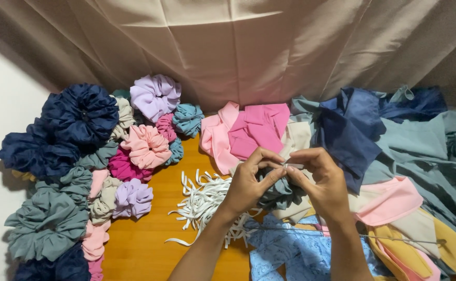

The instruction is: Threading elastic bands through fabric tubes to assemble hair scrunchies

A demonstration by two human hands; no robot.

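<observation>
A gathered grey-teal scrunchie (280, 193) sits between both hands at the picture's centre, bulging out at six o'clock below the fingertips. The left hand (248, 182) curls around its nine o'clock side, fingers pressed together on the fabric's top edge. The right hand (321, 179) grips the three o'clock side, thumb and forefinger pinched on a short end of white elastic (293, 166). Loose white elastic strips (202, 203) lie on the orange table (144, 244) at eight o'clock; finished scrunchies (144, 145) are heaped at nine.

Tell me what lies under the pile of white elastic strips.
Bare orange wooden tabletop shows beneath the white elastic strips. Their right edge is hidden by the left hand.
</observation>
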